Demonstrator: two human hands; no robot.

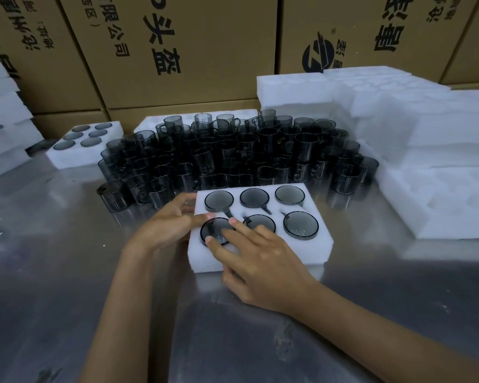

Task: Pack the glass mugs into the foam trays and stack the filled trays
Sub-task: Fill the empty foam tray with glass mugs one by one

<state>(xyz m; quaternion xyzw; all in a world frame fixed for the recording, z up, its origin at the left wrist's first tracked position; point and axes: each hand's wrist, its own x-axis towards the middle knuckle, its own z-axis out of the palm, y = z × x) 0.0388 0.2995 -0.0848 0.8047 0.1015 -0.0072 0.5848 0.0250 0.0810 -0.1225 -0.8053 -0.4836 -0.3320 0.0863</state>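
Steel table (67,272): right hand (260,261) presses mug (216,230).

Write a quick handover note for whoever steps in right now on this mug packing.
Left hand: fingers rest on the near foam tray's left edge.
Right hand: open, fingertips pressing the front-left mug down.
Done: all six slots hold mugs; another filled tray sits far left.
Left: seat that mug, stack the tray, pack the loose mugs using the empty trays at right.
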